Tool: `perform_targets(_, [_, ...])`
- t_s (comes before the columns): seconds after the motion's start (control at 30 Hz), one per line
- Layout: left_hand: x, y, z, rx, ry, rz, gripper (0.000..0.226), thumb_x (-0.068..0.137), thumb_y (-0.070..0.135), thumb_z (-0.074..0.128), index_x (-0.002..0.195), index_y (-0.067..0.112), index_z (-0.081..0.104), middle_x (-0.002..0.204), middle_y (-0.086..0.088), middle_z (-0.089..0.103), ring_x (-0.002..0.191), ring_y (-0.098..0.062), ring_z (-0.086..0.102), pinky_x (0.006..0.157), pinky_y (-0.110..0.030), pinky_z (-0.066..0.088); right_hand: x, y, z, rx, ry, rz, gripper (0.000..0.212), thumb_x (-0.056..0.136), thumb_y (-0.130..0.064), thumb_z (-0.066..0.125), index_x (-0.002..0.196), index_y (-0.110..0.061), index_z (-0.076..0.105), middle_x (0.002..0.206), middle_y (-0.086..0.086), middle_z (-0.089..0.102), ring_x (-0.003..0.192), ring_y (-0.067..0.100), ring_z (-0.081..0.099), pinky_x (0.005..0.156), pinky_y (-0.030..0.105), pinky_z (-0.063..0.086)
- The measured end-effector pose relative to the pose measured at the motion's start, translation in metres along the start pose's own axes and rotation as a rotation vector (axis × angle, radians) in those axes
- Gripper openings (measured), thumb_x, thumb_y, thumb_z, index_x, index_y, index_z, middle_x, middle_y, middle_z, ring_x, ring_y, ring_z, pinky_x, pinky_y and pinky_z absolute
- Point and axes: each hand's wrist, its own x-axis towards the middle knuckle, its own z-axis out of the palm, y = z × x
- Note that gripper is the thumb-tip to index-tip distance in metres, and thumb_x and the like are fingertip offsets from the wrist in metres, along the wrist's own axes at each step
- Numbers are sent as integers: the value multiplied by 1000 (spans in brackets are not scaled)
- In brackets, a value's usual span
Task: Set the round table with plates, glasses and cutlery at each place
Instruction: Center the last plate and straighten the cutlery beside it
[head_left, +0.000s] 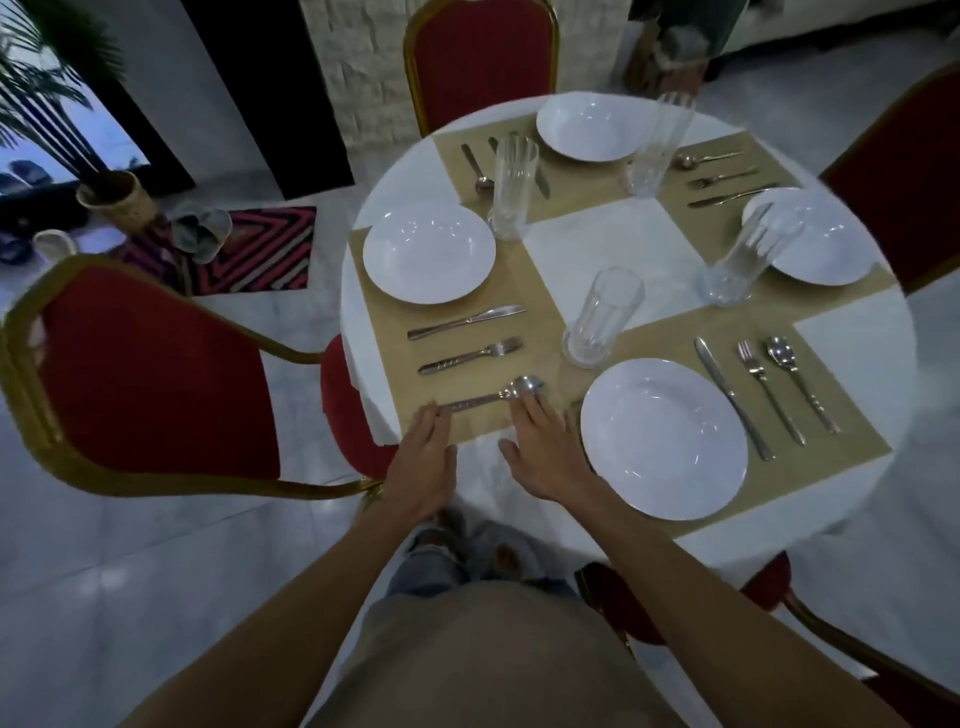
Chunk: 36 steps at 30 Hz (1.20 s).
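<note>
The round white table carries tan placemats, each with a white plate, a tall clear glass and cutlery. On the left placemat lie a plate, a knife, a fork and a spoon. My left hand lies flat with its fingertips on the spoon's handle end. My right hand lies flat with its fingertips touching the spoon's bowl. Neither hand grips anything. The near plate sits just right of my right hand, a glass behind it.
Red chairs with gold frames ring the table: one at the left, one at the back, one at the right, one tucked under the near edge. A striped rug and a potted plant stand at the far left.
</note>
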Motion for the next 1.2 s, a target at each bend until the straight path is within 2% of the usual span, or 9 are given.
perform_targets(0.07, [7, -5, 4, 33, -45, -26, 56, 104, 15, 39, 153, -2, 19, 162, -22, 10, 152, -32, 7, 124, -44, 14, 10, 6, 3, -21, 29, -8, 65, 102, -38, 41, 156, -14, 12, 166, 2, 3, 153, 23, -3, 117, 58, 12])
perform_targets(0.13, [12, -12, 7, 72, -71, -20, 58, 105, 20, 35, 155, 1, 12, 164, -19, 5, 153, -29, 3, 124, -43, 12, 20, 9, 4, -40, 25, -4, 63, 102, -39, 40, 154, -14, 15, 164, 3, 8, 153, 24, -2, 117, 58, 13])
perform_targets(0.37, [23, -22, 9, 116, -129, -59, 59, 108, 31, 23, 157, 7, 2, 165, -10, -6, 153, -19, -7, 125, -39, 4, 35, 5, 18, -235, -59, -9, 70, 105, -46, 25, 158, -8, -1, 167, 10, -4, 153, 27, -8, 118, 56, 8])
perform_targets(0.6, [19, -25, 14, 258, -150, -45, 60, 107, 34, 17, 156, 8, -8, 163, -10, -19, 151, -22, -18, 125, -40, -2, 35, 4, 23, -246, -56, -12, 74, 103, -44, 32, 158, -9, -5, 166, 10, -9, 153, 26, -13, 120, 55, 4])
perform_targets(0.8, [19, -21, 23, 260, -155, -82, 61, 107, 35, 16, 155, 9, -11, 162, -8, -22, 150, -21, -21, 124, -42, -1, 39, 10, 27, -238, -51, -19, 77, 102, -41, 36, 157, -8, -5, 166, 12, -9, 153, 27, -14, 120, 54, 0])
perform_targets(1.2, [18, -24, 27, 223, -124, -72, 62, 107, 36, 19, 156, 10, -8, 162, -7, -20, 150, -21, -20, 125, -40, -2, 41, 11, 23, -175, -53, -26, 76, 101, -38, 40, 158, -8, -2, 166, 11, -7, 153, 28, -12, 120, 57, 3])
